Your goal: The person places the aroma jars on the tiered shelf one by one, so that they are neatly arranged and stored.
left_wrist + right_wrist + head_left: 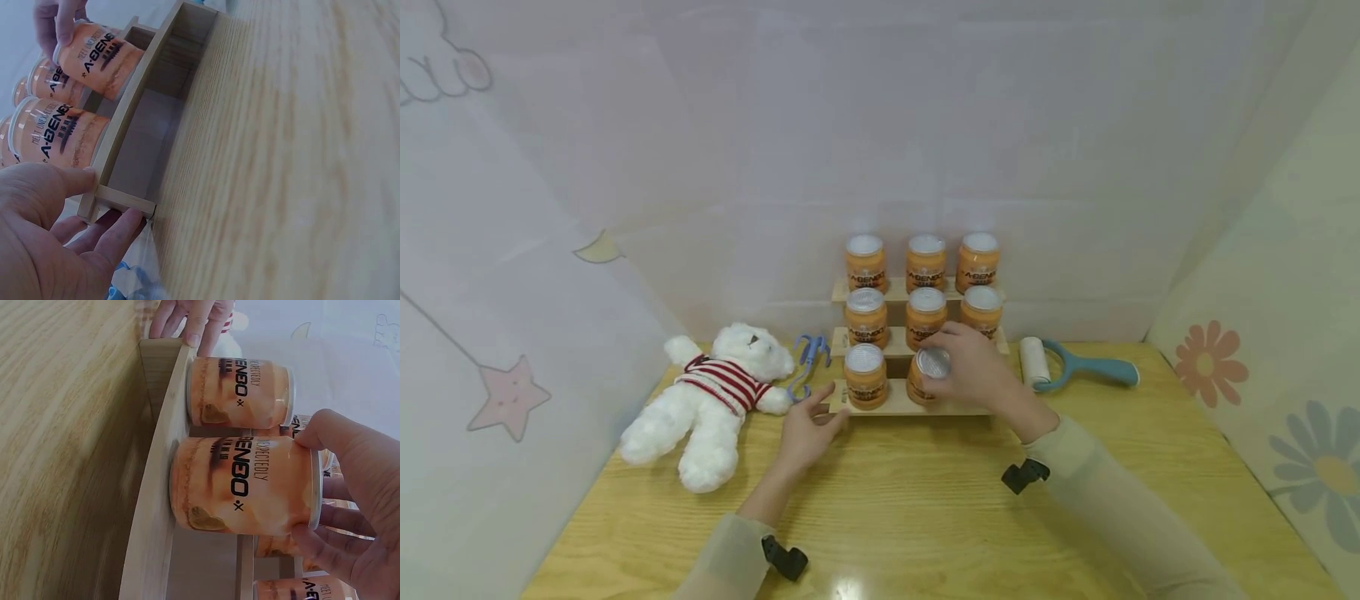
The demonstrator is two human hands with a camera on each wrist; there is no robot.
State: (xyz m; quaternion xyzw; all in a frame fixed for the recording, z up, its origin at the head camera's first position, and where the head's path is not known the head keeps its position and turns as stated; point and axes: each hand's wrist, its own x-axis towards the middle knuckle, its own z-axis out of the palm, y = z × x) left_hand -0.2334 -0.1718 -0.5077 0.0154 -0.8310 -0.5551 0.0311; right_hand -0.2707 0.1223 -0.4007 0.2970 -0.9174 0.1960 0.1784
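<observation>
My right hand grips an orange can with a silvery lid by its upper rim, thumb and fingers on opposite sides. The can's base meets the lowest step of a light wooden three-tier rack; whether it bears fully on the wood I cannot tell. Left of it on the same step stands a matching can. My left hand holds the rack's front left corner, as the left wrist view shows: the thumb lies on the step's edge, the fingers against the side panel.
Similar cans fill the two upper tiers. Left of the rack lie a blue-purple hooked item and a white teddy bear in a striped shirt. A lint roller lies to the right. Fabric walls enclose the wooden table.
</observation>
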